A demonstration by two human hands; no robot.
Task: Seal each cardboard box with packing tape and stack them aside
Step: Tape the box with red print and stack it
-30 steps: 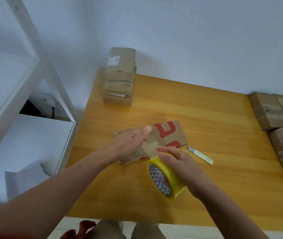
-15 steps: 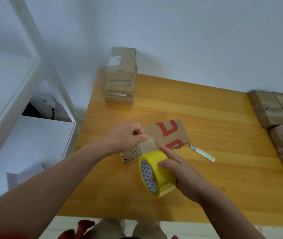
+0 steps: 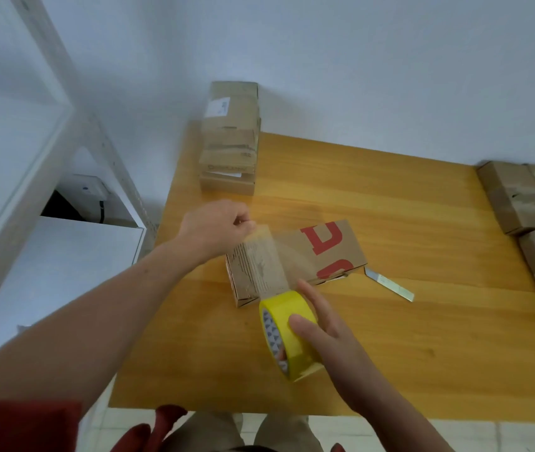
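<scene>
The left hand (image 3: 215, 230) pinches the end of a clear strip of tape (image 3: 267, 256), stretched above a flat red-printed box (image 3: 331, 252) on the table (image 3: 390, 203). The right hand (image 3: 325, 337) grips the yellow tape roll (image 3: 292, 340) just beside the box's near edge. A stack of boxes (image 3: 230, 141) stands at the far left corner.

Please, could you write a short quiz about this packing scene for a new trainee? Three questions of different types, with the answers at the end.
1. True or false: the left hand pinches the free end of the clear tape strip stretched above the flat cardboard box with red print.
2. What grips the yellow roll of packing tape? A) the right hand B) nothing, it lies flat C) both hands
3. Fill in: the thin grey metal strip lies on the wooden table to the ___ of that box.
Key: 1 true; 2 A; 3 right.
</scene>
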